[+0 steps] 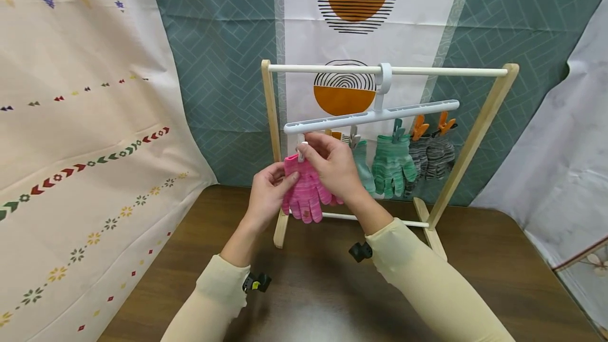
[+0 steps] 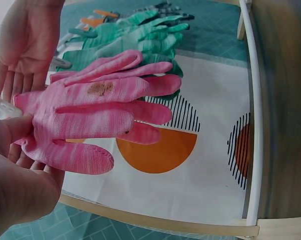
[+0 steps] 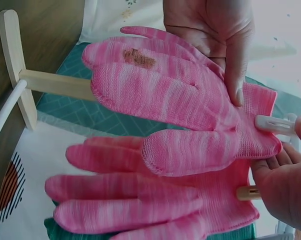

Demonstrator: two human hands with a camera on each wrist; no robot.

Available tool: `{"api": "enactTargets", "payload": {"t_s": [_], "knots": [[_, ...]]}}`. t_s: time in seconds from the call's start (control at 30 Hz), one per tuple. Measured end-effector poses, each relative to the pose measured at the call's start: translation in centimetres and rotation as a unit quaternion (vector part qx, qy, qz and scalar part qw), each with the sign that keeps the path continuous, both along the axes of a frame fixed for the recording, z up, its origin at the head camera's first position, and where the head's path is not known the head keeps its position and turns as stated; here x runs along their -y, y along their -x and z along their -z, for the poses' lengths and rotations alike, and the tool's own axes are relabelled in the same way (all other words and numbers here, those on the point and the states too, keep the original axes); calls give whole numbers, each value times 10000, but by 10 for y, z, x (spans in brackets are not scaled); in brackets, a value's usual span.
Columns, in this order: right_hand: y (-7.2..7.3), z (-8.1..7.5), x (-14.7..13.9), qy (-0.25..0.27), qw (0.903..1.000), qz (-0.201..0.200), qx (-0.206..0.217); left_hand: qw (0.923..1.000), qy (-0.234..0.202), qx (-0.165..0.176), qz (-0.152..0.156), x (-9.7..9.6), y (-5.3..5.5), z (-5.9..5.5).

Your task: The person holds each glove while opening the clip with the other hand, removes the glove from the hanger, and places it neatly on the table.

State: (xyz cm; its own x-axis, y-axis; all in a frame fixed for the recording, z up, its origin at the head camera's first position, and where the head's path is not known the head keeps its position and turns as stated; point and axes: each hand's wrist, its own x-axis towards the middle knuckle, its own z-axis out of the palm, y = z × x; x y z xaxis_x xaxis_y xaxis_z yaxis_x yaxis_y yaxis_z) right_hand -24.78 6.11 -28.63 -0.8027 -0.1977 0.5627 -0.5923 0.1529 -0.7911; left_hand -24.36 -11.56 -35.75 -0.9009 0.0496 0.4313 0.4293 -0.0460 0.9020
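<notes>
A pink striped glove (image 1: 306,194) with a brown stain hangs fingers down under the left end of a white hanger (image 1: 342,120). My left hand (image 1: 269,193) pinches the glove near its cuff, thumb in front. With thumb and fingers, my right hand (image 1: 336,165) pinches a white clothespin (image 3: 275,124) that sits over the cuff. Behind the stained glove, a second pink glove (image 3: 140,200) shows in the right wrist view, with a brown clothespin (image 3: 248,193) on its cuff.
Green gloves (image 1: 391,165) and dark grey gloves (image 1: 439,154) hang further right, under grey, green and orange clothespins (image 1: 420,126). A wooden rack (image 1: 491,104) with a white rod (image 1: 328,69) carries the hanger. It stands on a brown table (image 1: 304,289) before a patterned cloth.
</notes>
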Motion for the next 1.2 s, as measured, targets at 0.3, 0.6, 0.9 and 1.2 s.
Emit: {"api": "enactTargets", "payload": {"t_s": [0.3, 0.6, 0.9, 1.2], "knots": [[2, 2, 0, 68, 9999, 132, -37, 10000, 13, 56, -47, -1, -2, 3], [3, 5, 1, 198, 9996, 197, 2, 9996, 152, 158, -172, 1, -6, 6], [3, 6, 3, 303, 9992, 244, 55, 9990, 373, 78, -215, 7, -8, 14], [3, 7, 3, 254, 9993, 291, 0, 9986, 434, 115, -292, 23, -11, 25]]}}
